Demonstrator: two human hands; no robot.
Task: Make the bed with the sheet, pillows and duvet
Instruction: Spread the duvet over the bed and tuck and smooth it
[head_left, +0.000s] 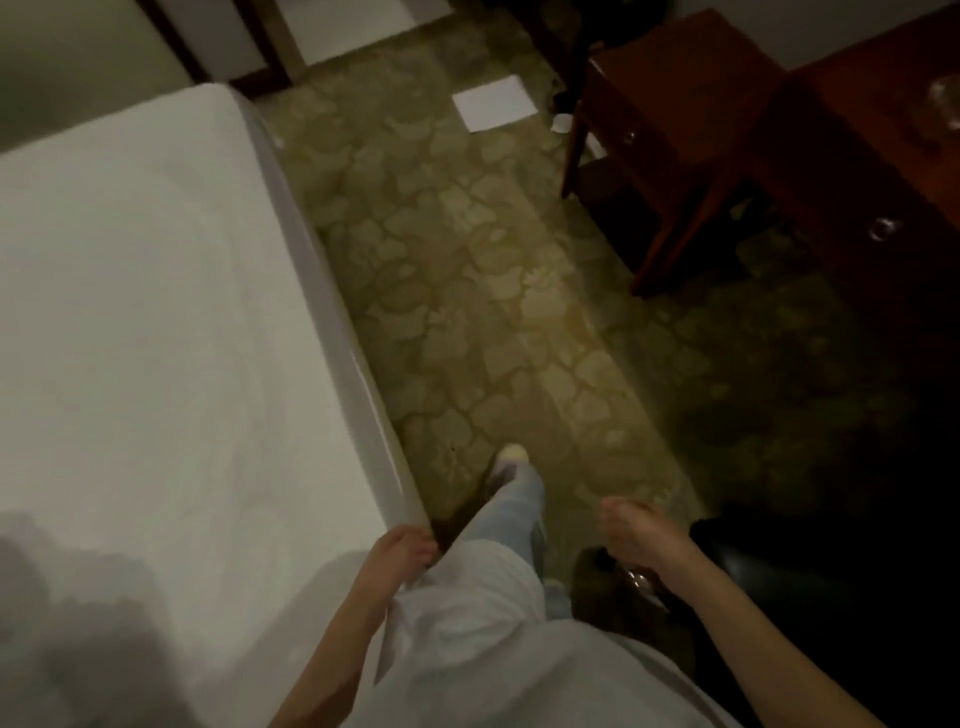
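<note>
A white sheet (156, 312) lies smooth over the bed on the left of the head view. Its side edge (332, 291) hangs down along the mattress toward the floor. My left hand (400, 553) grips that edge at the near end, fingers curled around the fabric beside my leg. My right hand (636, 530) hangs free over the carpet to the right, fingers loosely bent and holding nothing. No pillows or duvet are in view.
Patterned carpet (493, 312) runs between the bed and a dark wooden desk (727, 156) with drawer knobs at the right. A white paper (493, 104) lies on the floor at the back. A dark chair (769, 571) stands near my right arm.
</note>
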